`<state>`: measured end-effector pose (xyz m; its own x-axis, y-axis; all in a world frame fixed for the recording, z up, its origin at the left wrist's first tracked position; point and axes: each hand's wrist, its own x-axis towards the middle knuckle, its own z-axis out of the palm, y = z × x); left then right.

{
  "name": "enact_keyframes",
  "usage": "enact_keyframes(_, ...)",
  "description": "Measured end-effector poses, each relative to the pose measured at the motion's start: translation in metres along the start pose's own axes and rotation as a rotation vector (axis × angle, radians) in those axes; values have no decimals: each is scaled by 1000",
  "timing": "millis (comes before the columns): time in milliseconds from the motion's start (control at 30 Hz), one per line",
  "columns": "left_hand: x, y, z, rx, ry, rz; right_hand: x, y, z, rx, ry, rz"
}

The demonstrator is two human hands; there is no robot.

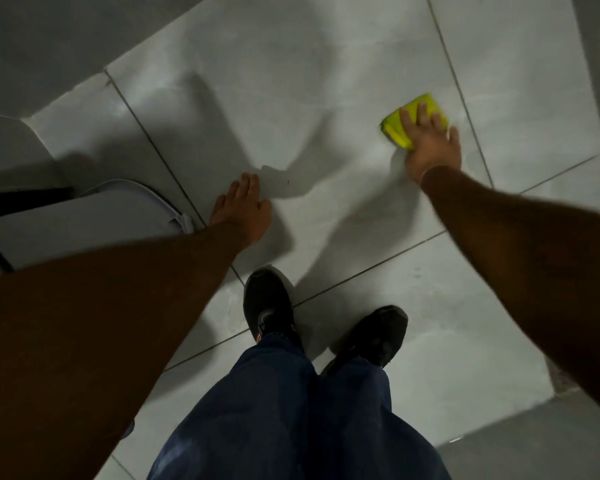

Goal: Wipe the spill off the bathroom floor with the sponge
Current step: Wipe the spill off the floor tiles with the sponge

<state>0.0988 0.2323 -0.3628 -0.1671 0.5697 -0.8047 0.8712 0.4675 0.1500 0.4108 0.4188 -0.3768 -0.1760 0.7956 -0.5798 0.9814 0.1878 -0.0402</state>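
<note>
Head view, looking straight down. Person crouched or bent over a pale grey tiled floor (291,81) with dark grout lines. Right hand (432,147) was stretched forward, palm down, fingers (421,114) spread flat over a yellow sponge (397,128), pressing it onto the tile, not pinching it. Sponge sat upper right, on the big centre tile, just left of a grout line; its yellow edges showed past the fingers at the front and left. A faint wet sheen showed on the tile beside the sponge and wrist; spill outline could not be made out clearly. Left hand (243,207) was flat on the floor, fingers together and straight, holding nothing, well apart from the sponge. Both forearms bare. Two black shoes (267,303) stood on the tiles at lower centre, blue jeans (291,410) above them. A white rounded fixture (84,220) sat at left, near the left hand; could not tell what it was. Arm shadows fell across the centre tile.
</note>
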Motion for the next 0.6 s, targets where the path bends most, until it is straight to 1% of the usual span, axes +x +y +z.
enact_keyframes(33,0,1,1,4,5,6,13,1,-9,26,-6,51)
enact_keyframes(100,-1,1,-2,7,24,21,27,-12,-18,71,-14,87)
enact_keyframes(167,-1,0,-7,3,33,27,18,-45,-14,98,-24,39)
enact_keyframes(233,0,-1,-15,-5,33,14,-13,-86,4,110,-42,-116)
enact_keyframes(333,-2,-2,-23,-37,52,-18,-79,-135,45,-3,-115,-473)
enact_keyframes(400,-4,-2,-24,-67,83,-15,-97,-134,58,-88,-137,-609)
enact_keyframes(433,-4,-2,-24,-79,93,-10,-87,-122,57,-118,-121,-645)
enact_keyframes(467,-5,-3,-23,-80,95,-6,-72,-109,51,-147,-95,-647)
enact_keyframes(500,-5,-5,-21,-75,85,-3,-55,-94,43,-146,-67,-590)
enact_keyframes(533,-6,-9,-19,-72,69,0,-39,-76,29,-136,-38,-481)
enact_keyframes(600,-11,-14,-12,-69,56,4,-10,-30,2,-103,9,-195)
